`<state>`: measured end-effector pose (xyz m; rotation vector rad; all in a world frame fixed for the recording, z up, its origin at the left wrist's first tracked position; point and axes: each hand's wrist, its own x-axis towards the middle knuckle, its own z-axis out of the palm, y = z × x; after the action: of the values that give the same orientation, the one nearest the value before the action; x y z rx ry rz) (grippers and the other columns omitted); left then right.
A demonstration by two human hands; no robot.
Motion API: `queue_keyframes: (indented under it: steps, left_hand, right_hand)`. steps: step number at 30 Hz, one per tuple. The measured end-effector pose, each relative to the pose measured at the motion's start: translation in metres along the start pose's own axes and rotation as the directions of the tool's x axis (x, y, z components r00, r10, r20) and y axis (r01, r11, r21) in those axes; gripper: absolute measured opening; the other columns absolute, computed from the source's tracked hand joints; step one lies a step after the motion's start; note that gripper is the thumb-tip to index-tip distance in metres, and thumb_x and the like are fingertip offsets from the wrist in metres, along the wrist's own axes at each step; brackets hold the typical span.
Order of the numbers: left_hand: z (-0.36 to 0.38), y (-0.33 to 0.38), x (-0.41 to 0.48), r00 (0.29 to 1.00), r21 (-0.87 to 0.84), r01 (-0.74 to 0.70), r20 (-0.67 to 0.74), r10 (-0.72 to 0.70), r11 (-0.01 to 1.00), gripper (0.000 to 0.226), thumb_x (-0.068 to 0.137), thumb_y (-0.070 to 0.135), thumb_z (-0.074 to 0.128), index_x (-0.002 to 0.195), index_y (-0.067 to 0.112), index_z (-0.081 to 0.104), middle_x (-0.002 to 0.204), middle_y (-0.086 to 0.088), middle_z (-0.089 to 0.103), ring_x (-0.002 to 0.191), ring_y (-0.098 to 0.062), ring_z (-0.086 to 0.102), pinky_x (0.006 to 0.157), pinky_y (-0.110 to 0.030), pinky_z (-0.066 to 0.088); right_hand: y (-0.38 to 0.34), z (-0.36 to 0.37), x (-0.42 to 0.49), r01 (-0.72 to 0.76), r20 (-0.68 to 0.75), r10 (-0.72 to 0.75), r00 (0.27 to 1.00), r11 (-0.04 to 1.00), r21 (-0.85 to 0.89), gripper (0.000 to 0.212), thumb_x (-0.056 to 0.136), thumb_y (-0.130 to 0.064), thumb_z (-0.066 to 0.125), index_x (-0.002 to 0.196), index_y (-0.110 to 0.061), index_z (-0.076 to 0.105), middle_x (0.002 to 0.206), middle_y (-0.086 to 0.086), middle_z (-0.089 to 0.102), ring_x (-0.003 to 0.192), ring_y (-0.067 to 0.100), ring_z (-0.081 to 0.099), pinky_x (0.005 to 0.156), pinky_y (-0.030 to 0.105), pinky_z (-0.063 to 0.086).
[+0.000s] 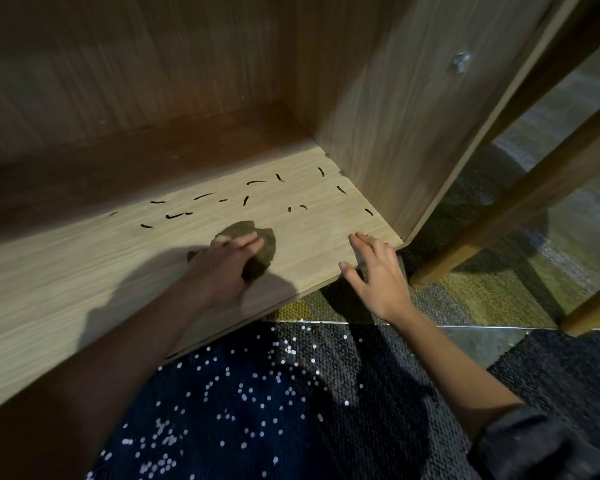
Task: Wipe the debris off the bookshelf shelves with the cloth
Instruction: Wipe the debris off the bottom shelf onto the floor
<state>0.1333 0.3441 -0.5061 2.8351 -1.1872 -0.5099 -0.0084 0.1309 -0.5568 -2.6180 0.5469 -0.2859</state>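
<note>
A light wooden shelf [84, 271] of the bookshelf fills the left and middle of the head view. Several thin dark bits of debris [246, 199] lie scattered across it toward the right rear corner. A crumpled olive-brown cloth [257, 237] sits on the shelf just in front of the debris. My left hand [222, 265] presses down on the cloth with its fingers laid over it. My right hand [374, 268] rests with spread fingers on the shelf's front right corner, holding nothing.
The bookshelf's right side panel [395, 116] and back wall [136, 64] close off the shelf. Slanted wooden legs [520, 199] stand to the right on a patterned carpet [482, 292]. Dark blue dotted fabric [243, 403] lies below the shelf edge.
</note>
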Motion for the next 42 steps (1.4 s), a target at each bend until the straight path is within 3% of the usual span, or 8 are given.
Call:
queue_keyframes:
  steps: [8,13,18,21,25,31,37,42]
  left_hand:
    - [0.009,0.077,0.018,0.996,-0.146,-0.085,-0.030,0.081,0.986,0.074,0.086,0.001,0.044,0.150,0.024,0.015,0.157,0.009,0.009,0.137,-0.022,0.017,0.111,-0.039,0.030]
    - [-0.005,0.036,0.000,0.999,-0.505,-0.037,-0.036,0.021,0.862,0.067,0.091,0.014,0.052,0.148,0.027,0.021,0.157,0.008,0.010,0.141,-0.025,0.013,0.116,-0.044,0.014]
    - [0.017,-0.015,-0.038,0.986,-0.379,0.091,-0.098,-0.137,0.921,0.072,0.082,0.067,0.035,0.138,0.021,0.044,0.148,-0.001,0.034,0.135,-0.027,0.028,0.112,-0.046,0.018]
    - [0.025,-0.008,-0.043,0.988,-0.364,0.083,-0.092,-0.125,0.928,0.084,0.069,0.065,0.015,0.138,0.026,0.044,0.151,0.004,0.028,0.137,-0.027,0.018,0.111,-0.040,0.009]
    - [0.027,0.011,-0.039,0.983,-0.485,0.056,-0.128,-0.135,0.873,0.068,0.081,0.055,0.044,0.142,0.027,0.036,0.154,0.007,0.018,0.140,-0.020,0.006,0.114,-0.038,0.001]
    - [0.022,0.040,-0.008,0.989,-0.412,0.034,-0.116,-0.089,0.910,0.076,0.089,0.049,0.052,0.150,0.025,0.013,0.157,0.009,-0.001,0.143,-0.014,-0.003,0.113,-0.039,-0.011]
    - [0.006,0.039,0.013,0.993,-0.351,0.114,0.012,-0.117,0.929,0.102,0.078,0.057,0.063,0.150,0.023,0.000,0.158,0.007,-0.009,0.144,-0.016,-0.007,0.113,-0.043,-0.011]
    - [0.003,0.035,0.020,0.993,-0.325,0.119,0.047,-0.110,0.938,0.110,0.074,0.059,0.066,0.150,0.022,-0.004,0.157,0.006,-0.013,0.144,-0.016,-0.012,0.113,-0.044,-0.014]
  right_hand:
    - [0.000,-0.008,0.002,-0.021,0.065,0.014,0.998,0.994,0.109,0.057,0.092,-0.043,0.048,0.143,-0.019,0.033,0.144,-0.005,0.034,0.131,0.012,0.024,0.108,0.033,0.023]
    - [-0.003,-0.024,0.013,-0.063,0.138,0.050,0.989,0.994,0.094,0.042,0.094,-0.027,0.050,0.134,-0.015,0.046,0.131,0.002,0.046,0.125,0.019,0.036,0.104,0.035,0.032]
    - [-0.087,-0.002,0.016,-0.030,0.087,0.024,0.996,0.997,0.077,0.039,0.097,-0.035,0.036,0.133,-0.024,0.045,0.132,0.003,0.045,0.124,0.020,0.040,0.104,0.040,0.032]
    - [-0.130,0.026,0.011,0.067,0.211,-0.053,0.976,0.996,-0.060,0.048,0.094,-0.052,0.032,0.128,-0.023,0.051,0.136,0.003,0.040,0.122,0.022,0.035,0.102,0.041,0.026]
    - [-0.092,0.007,0.007,0.048,0.149,-0.040,0.988,0.998,-0.049,0.025,0.084,-0.036,0.057,0.099,-0.016,0.061,0.120,0.001,0.049,0.106,0.018,0.044,0.098,0.034,0.034]
    - [-0.051,-0.020,0.045,-0.119,0.076,0.122,0.990,0.992,-0.036,0.053,0.077,-0.010,0.063,0.127,-0.008,0.047,0.131,0.010,0.045,0.116,0.030,0.048,0.102,0.038,0.037]
    - [-0.069,-0.002,0.011,0.332,0.286,-0.291,0.913,0.937,-0.106,0.060,0.081,-0.004,0.054,0.136,-0.024,0.044,0.145,-0.010,0.038,0.131,0.014,0.037,0.116,0.040,0.020]
    - [-0.022,-0.026,0.059,0.055,0.190,-0.014,0.982,0.976,-0.211,0.057,0.080,-0.005,0.054,0.134,-0.024,0.048,0.144,-0.011,0.040,0.132,0.018,0.038,0.113,0.042,0.025]
